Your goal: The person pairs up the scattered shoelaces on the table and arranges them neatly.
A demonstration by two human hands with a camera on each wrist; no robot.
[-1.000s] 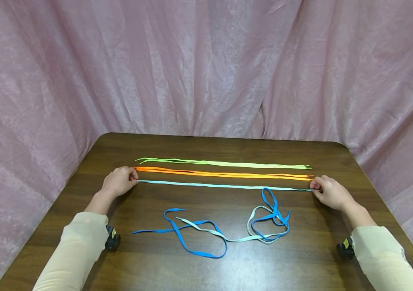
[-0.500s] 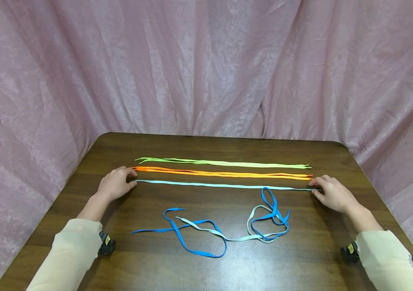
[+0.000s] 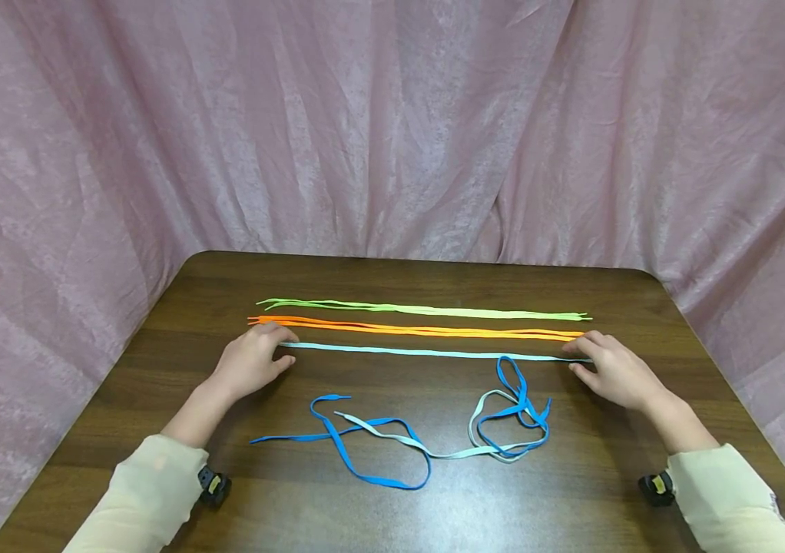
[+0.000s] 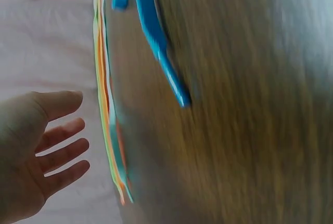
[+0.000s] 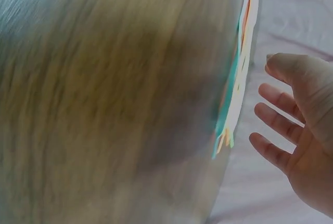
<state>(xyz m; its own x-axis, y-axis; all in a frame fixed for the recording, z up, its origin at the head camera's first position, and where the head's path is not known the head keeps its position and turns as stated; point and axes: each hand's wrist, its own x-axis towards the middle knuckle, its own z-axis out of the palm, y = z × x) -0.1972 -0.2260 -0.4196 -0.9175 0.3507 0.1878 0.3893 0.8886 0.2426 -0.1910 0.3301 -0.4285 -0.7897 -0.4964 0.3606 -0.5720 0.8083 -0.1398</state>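
A light blue shoelace [image 3: 420, 352] lies straight across the table in the head view. My left hand [image 3: 250, 362] is over its left end, thumb and fingers apart, pinching nothing. Over the right end is my right hand [image 3: 617, 372], its fingers likewise spread and relaxed. Both wrist views show the left hand [image 4: 31, 146] and the right hand [image 5: 312, 114] with fingers extended and nothing between them. Just beyond the light blue lace run orange shoelaces [image 3: 420, 331], and farther back yellow-green shoelaces [image 3: 462, 312], all roughly parallel.
Nearer me, a loose blue shoelace [image 3: 395, 484] and a pale light blue shoelace [image 3: 458, 455] lie tangled, with a looped bunch on the right touching the straight light blue lace. The brown wooden table [image 3: 323, 522] ends at a pink curtain [image 3: 392, 138].
Both hands have let go of the light blue lace's ends, their fingers spreading. Each has shifted inward, the left hand to the right and the right hand to the left. The laces look unmoved.
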